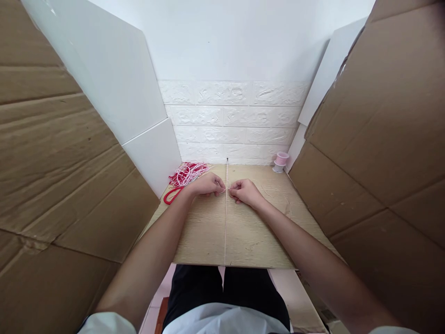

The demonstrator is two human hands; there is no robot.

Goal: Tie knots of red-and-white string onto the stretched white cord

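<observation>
Cardboard (pixel 375 139) flanks both sides of the bench (pixel 201 241). Red, pink and white cord heap (pixel 189 174) sits far left. Left hand (pixel 212 184) and right hand (pixel 243 191) face each other, fingertips pinched on fine thread (pixel 227 188). Red handle (pixel 168 196) by left forearm; pink spool (pixel 281 159) far right. Taut cord (pixel 225 232) runs lengthwise from nail (pixel 227 159) toward the person, between the hands, about equally near both.

Left arm (pixel 156 250) and right arm (pixel 302 241) extended forward, converging. Left hand (pixel 209 184) turned inward at the wrist, closed in a pinch. Right hand (pixel 244 190) half curled, likewise pinching. Hands face each other, narrowly apart.
</observation>
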